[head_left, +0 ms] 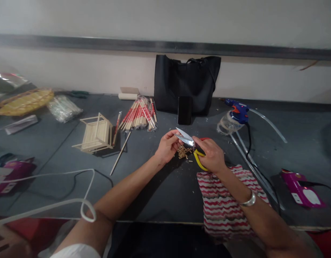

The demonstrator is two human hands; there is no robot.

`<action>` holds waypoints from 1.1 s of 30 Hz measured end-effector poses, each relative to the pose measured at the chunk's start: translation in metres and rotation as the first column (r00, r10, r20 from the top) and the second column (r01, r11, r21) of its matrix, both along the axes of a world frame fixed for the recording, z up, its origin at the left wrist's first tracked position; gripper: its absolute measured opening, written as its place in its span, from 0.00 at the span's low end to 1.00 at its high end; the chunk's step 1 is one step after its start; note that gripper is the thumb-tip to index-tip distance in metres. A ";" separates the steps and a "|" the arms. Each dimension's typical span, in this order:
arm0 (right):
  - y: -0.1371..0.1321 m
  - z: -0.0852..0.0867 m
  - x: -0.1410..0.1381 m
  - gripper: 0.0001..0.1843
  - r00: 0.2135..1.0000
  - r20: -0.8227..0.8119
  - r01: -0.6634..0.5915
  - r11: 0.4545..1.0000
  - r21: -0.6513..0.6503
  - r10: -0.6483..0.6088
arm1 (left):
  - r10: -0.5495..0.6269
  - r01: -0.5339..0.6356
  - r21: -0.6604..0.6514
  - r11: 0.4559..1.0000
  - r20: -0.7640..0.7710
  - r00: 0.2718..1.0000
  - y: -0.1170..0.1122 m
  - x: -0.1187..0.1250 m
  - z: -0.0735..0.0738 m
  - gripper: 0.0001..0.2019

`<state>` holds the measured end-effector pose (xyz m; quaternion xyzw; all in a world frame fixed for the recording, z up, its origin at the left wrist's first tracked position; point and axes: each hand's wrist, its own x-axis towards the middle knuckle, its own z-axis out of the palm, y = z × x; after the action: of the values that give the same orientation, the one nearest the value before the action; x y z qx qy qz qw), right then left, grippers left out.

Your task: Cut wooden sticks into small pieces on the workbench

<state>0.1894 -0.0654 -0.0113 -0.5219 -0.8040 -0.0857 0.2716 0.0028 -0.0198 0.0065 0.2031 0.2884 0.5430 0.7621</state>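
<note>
My right hand (211,154) is wrapped round the handles of a pair of scissors (187,140) with yellow and red grips. Their blades are parted and point up and left, toward my left hand (168,146). That hand is closed in a pinch beside the blades; whatever lies between its fingertips is too small to make out. Just below the blades is a small heap of short cut wooden bits (183,152). A single thin stick (120,153) lies to the left of my left hand. Beyond it stands a little frame built of sticks (95,134).
Red-wrapped chopsticks (140,114) lie at the back, near a black bag (185,84) with a phone (184,110) against it. A blue glue gun (239,110) rests on a jar at right. Striped cloth (221,204) lies under my right forearm. Purple power strips (302,190) and cables flank both sides.
</note>
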 end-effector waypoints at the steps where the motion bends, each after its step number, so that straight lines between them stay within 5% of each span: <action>1: 0.000 0.000 0.000 0.26 1.000 0.011 0.004 1.000 -0.003 -0.004 | 0.007 -0.007 -0.019 1.000 -0.006 1.000 0.000 0.000 0.000 0.12; 15: -0.002 0.003 -0.001 0.23 0.995 0.088 0.034 0.983 0.181 -0.051 | 0.035 -0.031 -0.088 0.996 0.044 0.998 -0.009 0.008 0.004 0.11; 33: -0.002 0.002 0.000 0.22 0.994 0.103 0.037 0.995 0.094 -0.046 | 0.008 -0.004 -0.074 0.997 0.053 0.999 -0.012 0.007 0.005 0.13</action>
<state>0.1891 -0.0677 -0.0092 -0.5202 -0.8015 -0.1556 0.2506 0.0102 -0.0315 0.0114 0.1593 0.2887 0.5395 0.7747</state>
